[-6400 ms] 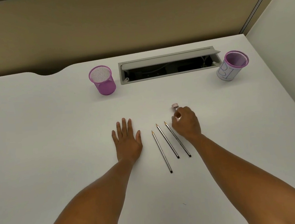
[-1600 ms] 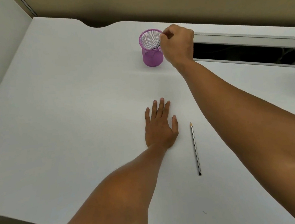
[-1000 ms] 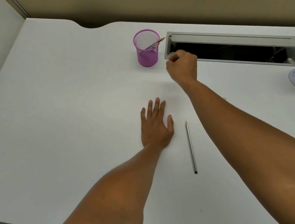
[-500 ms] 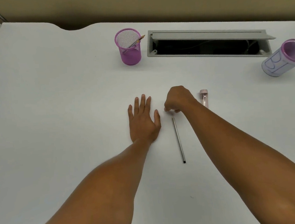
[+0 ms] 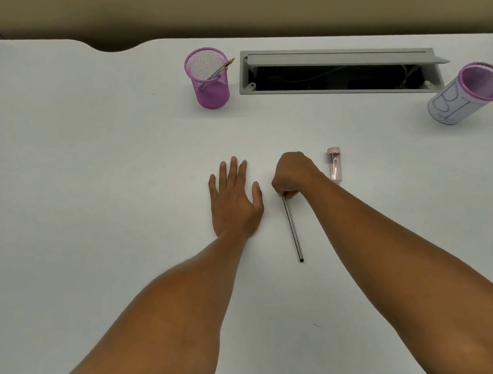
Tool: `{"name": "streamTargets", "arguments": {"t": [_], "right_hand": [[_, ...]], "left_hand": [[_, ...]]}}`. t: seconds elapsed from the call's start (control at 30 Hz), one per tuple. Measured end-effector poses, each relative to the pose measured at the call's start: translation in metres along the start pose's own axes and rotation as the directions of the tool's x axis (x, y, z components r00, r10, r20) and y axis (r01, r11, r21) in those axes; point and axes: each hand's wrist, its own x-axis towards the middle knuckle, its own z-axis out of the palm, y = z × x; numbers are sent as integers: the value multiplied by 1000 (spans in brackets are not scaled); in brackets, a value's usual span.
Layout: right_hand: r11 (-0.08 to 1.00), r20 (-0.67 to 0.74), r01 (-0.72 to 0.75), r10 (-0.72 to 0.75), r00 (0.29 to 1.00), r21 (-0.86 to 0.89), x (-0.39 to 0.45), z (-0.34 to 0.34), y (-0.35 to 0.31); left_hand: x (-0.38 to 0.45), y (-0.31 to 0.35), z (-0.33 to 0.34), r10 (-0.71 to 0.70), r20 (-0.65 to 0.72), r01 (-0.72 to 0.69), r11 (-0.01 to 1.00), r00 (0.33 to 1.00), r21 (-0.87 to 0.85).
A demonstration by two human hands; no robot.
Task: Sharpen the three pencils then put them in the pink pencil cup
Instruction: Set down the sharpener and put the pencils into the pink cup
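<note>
A pink mesh pencil cup (image 5: 211, 93) stands at the back of the white desk with pencils (image 5: 223, 72) leaning in it, tips up over the right rim. One grey pencil (image 5: 292, 230) lies on the desk in front of me, pointing away. My right hand (image 5: 293, 174) is curled over its far tip and pinches it. My left hand (image 5: 234, 201) rests flat on the desk to the left of that pencil, fingers straight. A small pale pink sharpener (image 5: 334, 164) lies just right of my right hand.
An open grey cable hatch (image 5: 339, 74) is sunk into the desk (image 5: 91, 200) behind the hands. A second cup (image 5: 466, 93), wrapped in white paper with a pink rim, stands at the back right. A partition wall runs along the desk's far edge.
My right hand let go of pencils in the pink cup, came back toward me and closed on the tip of the last pencil. The left hand stayed flat.
</note>
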Motion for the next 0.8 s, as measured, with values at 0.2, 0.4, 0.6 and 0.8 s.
{"name": "streamTargets", "arguments": {"t": [0.2, 0.4, 0.6, 0.8], "right_hand": [[988, -331, 141, -111, 937, 67, 5, -53, -21], [866, -681, 398, -95, 726, 304, -7, -117, -57], [648, -837, 635, 7, 547, 420, -10, -148, -92], [657, -851, 635, 19, 524, 406, 11, -141, -104]], "left_hand": [[1, 0, 1, 2, 1, -2, 1000, 1000, 9], [1, 1, -1, -7, 24, 7, 1000, 1000, 1], [2, 1, -1, -16, 31, 15, 1000, 999, 4], [2, 2, -2, -17, 37, 17, 1000, 999, -4]]}}
